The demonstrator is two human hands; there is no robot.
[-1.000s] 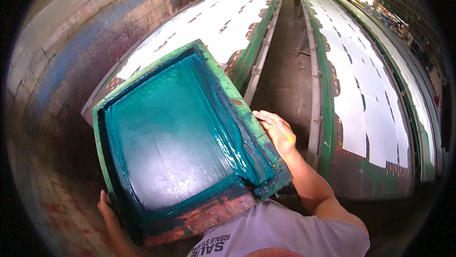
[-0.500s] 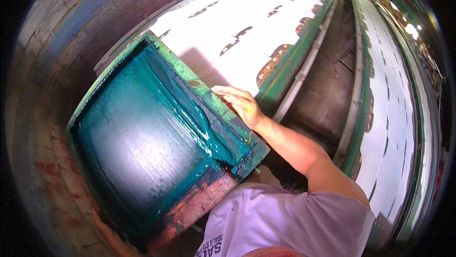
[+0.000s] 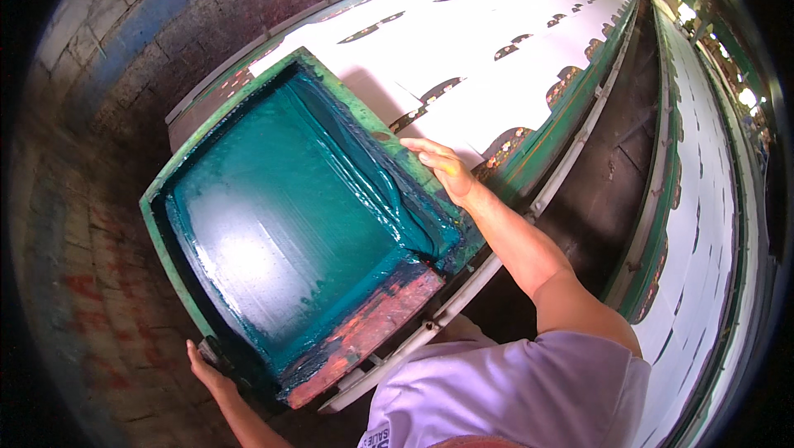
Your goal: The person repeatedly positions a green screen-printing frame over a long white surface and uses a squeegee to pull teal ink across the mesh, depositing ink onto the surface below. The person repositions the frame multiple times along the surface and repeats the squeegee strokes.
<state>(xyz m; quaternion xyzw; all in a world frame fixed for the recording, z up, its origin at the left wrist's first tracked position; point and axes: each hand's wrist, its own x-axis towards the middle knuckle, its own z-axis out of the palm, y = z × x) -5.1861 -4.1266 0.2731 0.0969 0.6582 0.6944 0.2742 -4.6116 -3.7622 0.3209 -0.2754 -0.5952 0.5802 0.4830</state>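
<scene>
A wooden screen printing frame (image 3: 184,289), stained green, lies tilted between my two hands. Glossy teal ink (image 3: 248,167) coats its mesh and gathers in a thick ridge along the right inner side. Reddish, ink-smeared wood (image 3: 368,334) forms its near side. My right hand (image 3: 445,168) grips the outer right edge, fingers long and close together. Down at the near left corner, my left hand (image 3: 211,372) holds the frame's side, with part of its fingers hidden behind the wood.
Under and beyond the frame runs a long printing table (image 3: 529,168) with green edges, covered in white sheets (image 3: 463,43). A pale rail (image 3: 571,175) follows its side. Across a dark aisle (image 3: 608,158) stands a second long table (image 3: 699,225). A block wall (image 3: 124,59) rises at left.
The frame and my right hand have shifted right in view, and more of the rail shows beneath the frame's near side. My left hand has come further into sight at the near left corner.
</scene>
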